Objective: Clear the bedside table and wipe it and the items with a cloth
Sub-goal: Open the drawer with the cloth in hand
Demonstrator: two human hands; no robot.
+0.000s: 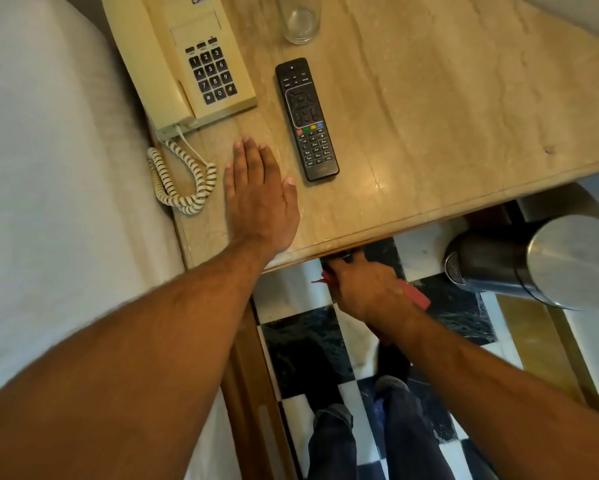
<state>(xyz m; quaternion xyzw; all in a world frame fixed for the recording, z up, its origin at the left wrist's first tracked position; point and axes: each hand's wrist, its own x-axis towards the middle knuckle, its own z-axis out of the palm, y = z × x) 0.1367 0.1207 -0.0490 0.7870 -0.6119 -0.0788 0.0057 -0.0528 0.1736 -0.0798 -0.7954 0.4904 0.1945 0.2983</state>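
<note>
The bedside table (pixel 447 126) has a beige marble top. On it stand a cream telephone (pixel 187 60) with a coiled cord (pixel 180 178), a black remote control (pixel 306 119) and an empty glass (pixel 300 19). My left hand (pixel 260 199) lies flat on the top near the front edge, fingers together, between the cord and the remote. My right hand (pixel 367 289) is below the table's front edge, closed on a red cloth (pixel 416 296) that sticks out on both sides of the fist.
A bed with a white sheet (pixel 48 168) borders the table on the left. A metal bin (pixel 540 261) lies on the floor at right under the table edge. The floor is black-and-white checkered tile (pixel 308 341); my legs and shoes show below.
</note>
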